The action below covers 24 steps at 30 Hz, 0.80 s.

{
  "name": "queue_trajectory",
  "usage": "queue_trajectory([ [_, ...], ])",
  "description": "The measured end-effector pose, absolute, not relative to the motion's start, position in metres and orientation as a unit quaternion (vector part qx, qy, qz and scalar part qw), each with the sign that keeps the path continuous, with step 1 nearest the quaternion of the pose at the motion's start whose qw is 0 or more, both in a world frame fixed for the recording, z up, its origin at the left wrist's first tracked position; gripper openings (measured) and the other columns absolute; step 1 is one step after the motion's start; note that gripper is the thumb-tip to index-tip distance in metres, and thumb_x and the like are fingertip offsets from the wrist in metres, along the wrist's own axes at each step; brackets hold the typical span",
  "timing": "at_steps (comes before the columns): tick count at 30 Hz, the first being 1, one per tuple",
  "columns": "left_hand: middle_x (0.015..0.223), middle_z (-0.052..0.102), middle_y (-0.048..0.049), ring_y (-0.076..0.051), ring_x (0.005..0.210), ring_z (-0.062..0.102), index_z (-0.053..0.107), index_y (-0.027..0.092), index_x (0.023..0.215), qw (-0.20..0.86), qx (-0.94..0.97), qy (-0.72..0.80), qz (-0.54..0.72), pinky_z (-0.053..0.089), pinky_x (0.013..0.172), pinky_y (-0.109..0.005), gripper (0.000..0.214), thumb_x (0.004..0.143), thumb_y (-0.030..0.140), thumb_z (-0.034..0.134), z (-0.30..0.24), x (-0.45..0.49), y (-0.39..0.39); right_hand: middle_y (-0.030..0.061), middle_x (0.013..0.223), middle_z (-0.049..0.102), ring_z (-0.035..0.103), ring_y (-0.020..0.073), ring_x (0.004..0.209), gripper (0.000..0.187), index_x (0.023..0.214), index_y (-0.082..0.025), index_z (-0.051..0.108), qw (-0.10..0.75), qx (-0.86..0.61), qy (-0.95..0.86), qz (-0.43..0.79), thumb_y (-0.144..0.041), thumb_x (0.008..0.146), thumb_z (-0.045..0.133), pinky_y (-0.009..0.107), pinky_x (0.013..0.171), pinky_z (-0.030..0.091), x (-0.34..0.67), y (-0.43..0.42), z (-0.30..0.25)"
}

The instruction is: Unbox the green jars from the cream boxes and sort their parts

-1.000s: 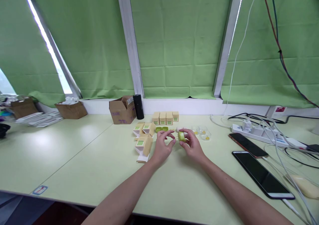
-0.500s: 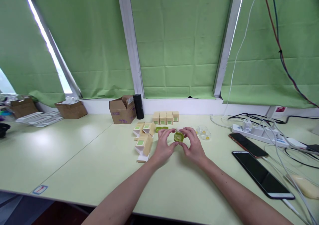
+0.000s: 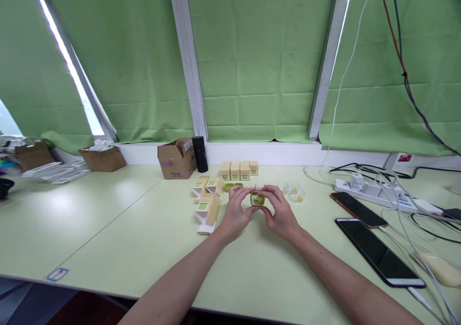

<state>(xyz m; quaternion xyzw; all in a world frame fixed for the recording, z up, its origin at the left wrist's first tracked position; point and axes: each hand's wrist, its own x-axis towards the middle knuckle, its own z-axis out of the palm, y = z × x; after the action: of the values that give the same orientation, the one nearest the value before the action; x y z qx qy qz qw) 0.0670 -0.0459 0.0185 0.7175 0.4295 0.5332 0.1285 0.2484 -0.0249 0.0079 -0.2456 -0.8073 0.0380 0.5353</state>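
Observation:
My left hand [image 3: 236,214] and my right hand [image 3: 281,214] meet above the pale green table [image 3: 126,229], and both pinch a small green case [image 3: 257,199] between their fingertips. Just left of my hands lie opened tan cartons [image 3: 207,205] with green labels. Behind them a row of closed tan cartons [image 3: 239,170] stands upright. Two more green pieces [image 3: 233,186] rest on the table beyond my left hand. Clear plastic shells with yellow bits [image 3: 293,191] lie to the right.
A brown cardboard box [image 3: 177,159] and a black cylinder [image 3: 200,154] stand at the back. Two phones [image 3: 378,253] lie on the right beside a power strip [image 3: 374,193] with many cables. More boxes [image 3: 103,158] sit far left.
My right hand held the green case alone, tilted on its side. My left hand has since closed in and both hands now grip it, turned to face me.

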Motion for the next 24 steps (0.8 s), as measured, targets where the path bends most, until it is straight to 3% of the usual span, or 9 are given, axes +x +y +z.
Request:
queue_trajectory([
  [5,0.117,0.065,-0.0073,-0.028,0.125,0.047,0.069,0.027,0.119,0.111,0.719,0.433,0.532,0.046,0.108,-0.050,0.042,0.081,0.013,0.077,0.0178,0.0666,-0.0454,0.0138,0.130,0.055,0.061,0.0295,0.118,0.043,0.134,-0.028,0.057,0.535,-0.246,-0.808,0.016,-0.014,0.094,0.054,0.051,0.094,0.060,0.2494,-0.0263,0.0094],
  [11,0.117,0.068,-0.0070,-0.029,0.125,0.045,0.066,0.026,0.123,0.040,0.750,0.409,0.518,0.046,0.107,-0.051,0.044,0.082,0.010,0.073,0.0174,0.0659,-0.0476,0.0102,0.115,0.060,0.057,0.0301,0.109,0.034,0.116,-0.031,0.070,0.552,-0.269,-0.785,-0.085,-0.012,0.091,0.057,0.049,0.082,0.058,0.2490,-0.0241,0.0099],
  [24,0.119,0.069,-0.0098,-0.033,0.123,0.047,0.065,0.025,0.128,-0.058,0.776,0.384,0.496,0.048,0.103,-0.057,0.044,0.087,0.009,0.067,0.0176,0.0708,-0.0532,0.0090,0.109,0.061,0.052,0.0298,0.113,0.032,0.100,-0.028,0.073,0.543,-0.277,-0.781,-0.133,-0.004,0.087,0.057,0.045,0.084,0.055,0.2433,-0.0290,0.0122],
])
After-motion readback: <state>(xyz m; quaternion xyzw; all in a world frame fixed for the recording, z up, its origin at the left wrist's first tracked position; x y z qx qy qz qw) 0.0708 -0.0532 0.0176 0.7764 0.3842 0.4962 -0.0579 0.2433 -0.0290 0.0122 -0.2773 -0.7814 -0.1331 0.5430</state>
